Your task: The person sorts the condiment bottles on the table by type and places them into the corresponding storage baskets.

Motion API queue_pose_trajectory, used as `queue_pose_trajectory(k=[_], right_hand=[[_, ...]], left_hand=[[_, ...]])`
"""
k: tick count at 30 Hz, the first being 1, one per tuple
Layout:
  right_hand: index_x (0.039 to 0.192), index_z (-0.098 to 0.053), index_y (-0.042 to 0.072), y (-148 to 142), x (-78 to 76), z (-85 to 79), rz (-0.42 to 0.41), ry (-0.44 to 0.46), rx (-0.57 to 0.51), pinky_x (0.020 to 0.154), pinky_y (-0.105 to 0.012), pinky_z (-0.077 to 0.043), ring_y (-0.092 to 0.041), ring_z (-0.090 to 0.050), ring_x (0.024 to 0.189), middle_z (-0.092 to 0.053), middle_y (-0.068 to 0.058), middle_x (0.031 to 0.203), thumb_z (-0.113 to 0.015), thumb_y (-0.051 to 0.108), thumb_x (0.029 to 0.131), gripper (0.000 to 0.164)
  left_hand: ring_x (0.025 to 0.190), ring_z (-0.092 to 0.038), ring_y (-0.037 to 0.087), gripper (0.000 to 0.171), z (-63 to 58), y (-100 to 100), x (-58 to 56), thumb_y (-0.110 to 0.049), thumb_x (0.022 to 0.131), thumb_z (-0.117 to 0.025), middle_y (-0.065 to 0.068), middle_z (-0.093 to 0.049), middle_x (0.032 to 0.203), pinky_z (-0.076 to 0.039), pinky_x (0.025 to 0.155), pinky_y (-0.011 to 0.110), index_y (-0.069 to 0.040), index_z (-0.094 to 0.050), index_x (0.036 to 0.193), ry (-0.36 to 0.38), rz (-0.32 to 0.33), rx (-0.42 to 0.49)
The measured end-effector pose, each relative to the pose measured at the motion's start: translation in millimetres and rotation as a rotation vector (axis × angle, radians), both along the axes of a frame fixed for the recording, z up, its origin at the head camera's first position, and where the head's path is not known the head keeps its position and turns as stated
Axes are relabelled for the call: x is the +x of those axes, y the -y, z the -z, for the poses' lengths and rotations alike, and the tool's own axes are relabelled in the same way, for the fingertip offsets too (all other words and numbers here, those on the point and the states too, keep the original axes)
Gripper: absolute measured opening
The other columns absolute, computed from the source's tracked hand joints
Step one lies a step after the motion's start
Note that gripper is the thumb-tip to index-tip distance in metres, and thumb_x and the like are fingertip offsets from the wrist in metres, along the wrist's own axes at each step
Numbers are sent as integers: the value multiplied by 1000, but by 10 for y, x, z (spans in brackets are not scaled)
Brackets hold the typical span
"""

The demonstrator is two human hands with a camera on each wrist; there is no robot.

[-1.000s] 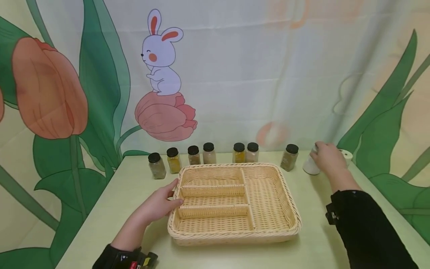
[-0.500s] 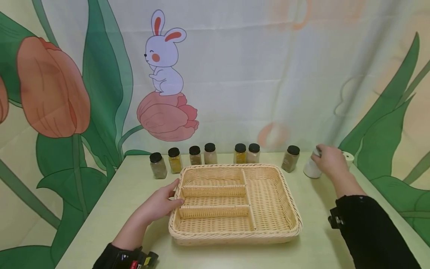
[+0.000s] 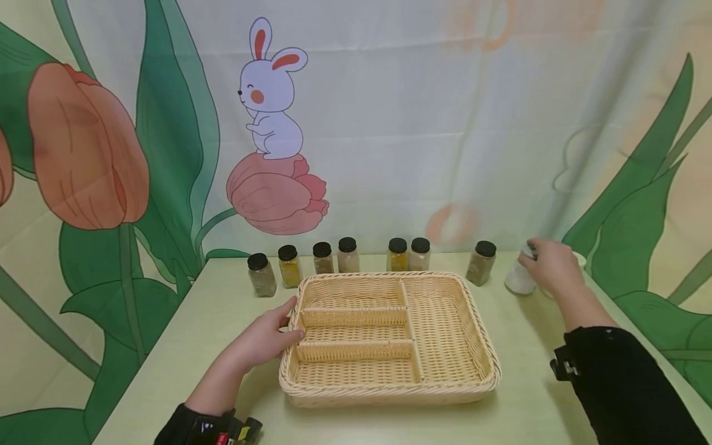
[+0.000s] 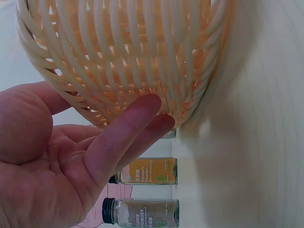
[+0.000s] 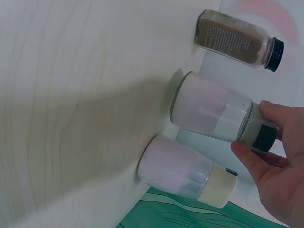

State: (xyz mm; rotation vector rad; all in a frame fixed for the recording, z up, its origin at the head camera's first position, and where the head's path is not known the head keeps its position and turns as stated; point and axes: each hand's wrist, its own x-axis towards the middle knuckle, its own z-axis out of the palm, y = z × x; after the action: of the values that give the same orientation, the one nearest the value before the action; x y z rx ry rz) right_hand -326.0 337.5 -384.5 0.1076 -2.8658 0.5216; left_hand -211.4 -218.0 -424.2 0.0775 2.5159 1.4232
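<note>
A wicker basket [image 3: 389,389] with several compartments sits on the table. My left hand [image 3: 261,340] grips its left rim, thumb over the edge; in the left wrist view, fingers [image 4: 126,126] rest against the woven outer side. At the back right, my right hand [image 3: 556,269] pinches the pale cap of a glass seasoning shaker [image 5: 209,107] with whitish contents. The cap has a dark part on its top. The shaker stands near the table surface. Beside it is a similar shaker [image 5: 175,166] with a cream cap, mostly hidden behind the hand in the head view.
Several black-capped spice jars line the table's back edge, among them a cumin powder jar [image 4: 145,213], a turmeric powder jar [image 4: 152,171] and a brown one [image 3: 481,264] left of the shaker. A printed curtain [image 3: 378,123] hangs behind the table.
My right hand and the pinched shaker have shifted slightly right and toward me; the hand now covers more of the other shaker. The left hand and basket stay in place.
</note>
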Motion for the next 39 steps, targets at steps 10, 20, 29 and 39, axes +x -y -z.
queue_pose_trajectory(k=[10,20,29,39], right_hand=[[143,-47,-9,51,-11,-175,-8,10,-2,91,-68,-46,-59,-49,118,-50,-39,134,-58,26,102,55],[146,-47,-5,112,82,-389,-26,-15,0,89,-69,-46,-60,-49,116,-51,-37,136,-60,29,102,57],[147,-48,-4,175,145,-531,-51,-36,-10,88,-70,-44,-59,-49,116,-52,-37,135,-61,30,102,58],[147,-50,-1,301,200,-639,-102,-48,-5,90,-68,-44,-55,-55,113,-56,-34,133,-63,32,102,58]], left_hand=[[94,-71,21,82,-13,-5,3,-14,97,-69,26,-52,143,-62,70,39,-10,-21,164,-6,0,0],[93,-72,22,82,9,-4,-11,-13,98,-69,26,-53,142,-63,69,39,-10,-20,164,-8,7,14],[92,-71,21,82,6,0,-10,-14,98,-69,26,-52,143,-62,71,39,-10,-20,164,-13,6,-3],[90,-72,21,82,12,-2,-5,-13,98,-69,26,-54,141,-63,69,39,-10,-20,164,-9,5,19]])
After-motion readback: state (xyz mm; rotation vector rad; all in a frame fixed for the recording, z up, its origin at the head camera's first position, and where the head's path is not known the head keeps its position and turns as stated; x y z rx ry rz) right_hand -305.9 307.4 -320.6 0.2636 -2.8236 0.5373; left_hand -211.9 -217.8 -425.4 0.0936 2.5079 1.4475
